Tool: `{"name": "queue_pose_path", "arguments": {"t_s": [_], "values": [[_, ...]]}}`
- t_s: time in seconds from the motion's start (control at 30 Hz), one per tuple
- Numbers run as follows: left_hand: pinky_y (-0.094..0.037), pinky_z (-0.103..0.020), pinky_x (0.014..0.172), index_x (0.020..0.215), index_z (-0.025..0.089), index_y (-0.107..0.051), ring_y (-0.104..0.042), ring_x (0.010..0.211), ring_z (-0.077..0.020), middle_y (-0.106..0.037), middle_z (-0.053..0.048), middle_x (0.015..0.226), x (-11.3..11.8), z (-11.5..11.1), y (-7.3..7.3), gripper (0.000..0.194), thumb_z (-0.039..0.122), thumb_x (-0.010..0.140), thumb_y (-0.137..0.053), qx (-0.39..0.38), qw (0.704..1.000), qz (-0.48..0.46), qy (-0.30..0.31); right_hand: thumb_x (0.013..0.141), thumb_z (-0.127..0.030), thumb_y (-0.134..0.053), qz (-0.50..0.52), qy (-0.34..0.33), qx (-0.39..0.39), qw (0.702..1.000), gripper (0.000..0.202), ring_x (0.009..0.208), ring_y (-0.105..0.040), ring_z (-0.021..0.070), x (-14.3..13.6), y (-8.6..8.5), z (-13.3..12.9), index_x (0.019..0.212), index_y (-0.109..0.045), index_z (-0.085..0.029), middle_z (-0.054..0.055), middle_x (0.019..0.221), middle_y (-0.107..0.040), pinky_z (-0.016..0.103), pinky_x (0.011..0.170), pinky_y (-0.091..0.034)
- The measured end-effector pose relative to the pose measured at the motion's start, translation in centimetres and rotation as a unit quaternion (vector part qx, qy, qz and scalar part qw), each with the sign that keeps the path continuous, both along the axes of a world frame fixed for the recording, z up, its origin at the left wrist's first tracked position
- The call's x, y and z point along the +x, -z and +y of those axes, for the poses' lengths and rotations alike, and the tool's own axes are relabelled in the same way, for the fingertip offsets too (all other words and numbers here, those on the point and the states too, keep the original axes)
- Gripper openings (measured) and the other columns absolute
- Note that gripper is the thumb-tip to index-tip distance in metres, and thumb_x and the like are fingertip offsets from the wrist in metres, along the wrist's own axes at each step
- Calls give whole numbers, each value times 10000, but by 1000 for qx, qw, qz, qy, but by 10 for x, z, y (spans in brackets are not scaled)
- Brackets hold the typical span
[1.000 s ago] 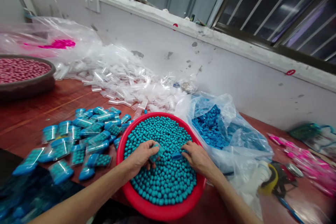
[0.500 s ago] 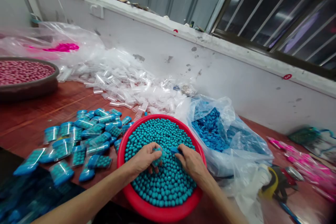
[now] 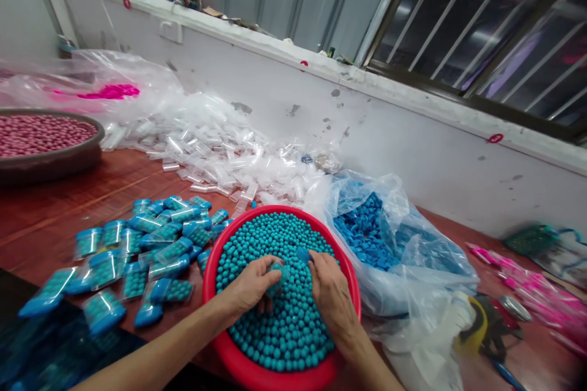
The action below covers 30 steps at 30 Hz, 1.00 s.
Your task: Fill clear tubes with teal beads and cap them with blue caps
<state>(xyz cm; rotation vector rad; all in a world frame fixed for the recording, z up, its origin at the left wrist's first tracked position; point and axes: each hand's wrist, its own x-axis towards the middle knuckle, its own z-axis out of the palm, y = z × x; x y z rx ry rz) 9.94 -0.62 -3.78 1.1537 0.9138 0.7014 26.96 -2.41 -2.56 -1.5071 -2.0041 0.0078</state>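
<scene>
Beads (image 3: 284, 336), teal and round, fill a red tub (image 3: 210, 275) on the reddish worktop (image 3: 123, 180). Over them, the left hand (image 3: 253, 284) grasps a small clear packet (image 3: 276, 271) with teal beads in it, its fingers curled around the sides. The right hand (image 3: 331, 293), also above the tub, pinches a blue cap (image 3: 303, 255) between thumb and fingers, apart from the packet. Left of the tub lies a loose heap of filled packets (image 3: 167, 250) with blue ends. Behind them spreads a pile of empty clear packets (image 3: 224, 149). An open plastic bag (image 3: 428, 266) of small blue pieces (image 3: 362, 229) sits just beside the tub on the right. At the far left, a brown bowl (image 3: 55, 165) holds pink beads (image 3: 39, 133).
</scene>
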Motion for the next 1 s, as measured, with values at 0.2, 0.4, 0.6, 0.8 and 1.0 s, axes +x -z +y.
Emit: {"name": "queue_pose_path", "arguments": {"t_s": [0.2,0.4,0.6,0.8,1.0], "values": [[-384,-144,342,1018,146,-459,-534,414,-71,-551,22,661,0,0,2,384,394,733,-527,-6,996,-87,23,823,-192,-464,203,-88,-125,967,185,714,-588,146,-17,-6,0,872,-643,-188,15,765,-639,240,664,-455],[-401,-161,338,1194,165,-340,-524,394,-82,-553,40,608,1,1,6,531,367,746,-540,-21,991,-130,3,811,-187,-493,183,-99,-140,968,167,682,-572,139,-12,-14,1,796,-660,-182,11,714,-622,235,649,-422],[-274,-118,267,1097,165,-412,-402,297,-49,-458,90,468,10,-6,-3,379,312,758,-496,-23,995,-75,-63,844,-181,-440,116,-174,-122,970,209,656,-532,133,-10,-14,-1,760,-631,-179,18,688,-569,238,624,-407],[-317,-128,300,1062,185,-417,-455,333,-61,-481,80,502,8,-7,-13,357,355,758,-498,7,995,-90,-50,780,-178,-508,254,-178,-201,929,210,830,-549,152,-1,-22,-5,972,-588,-206,21,892,-601,272,756,-430],[-325,-131,296,1043,204,-368,-506,359,-77,-526,59,589,4,-9,-17,344,378,768,-477,26,998,-58,10,622,-228,-639,466,-96,-300,827,411,518,-516,96,3,-30,5,1018,-540,-178,-19,746,-574,247,509,-466]]}}
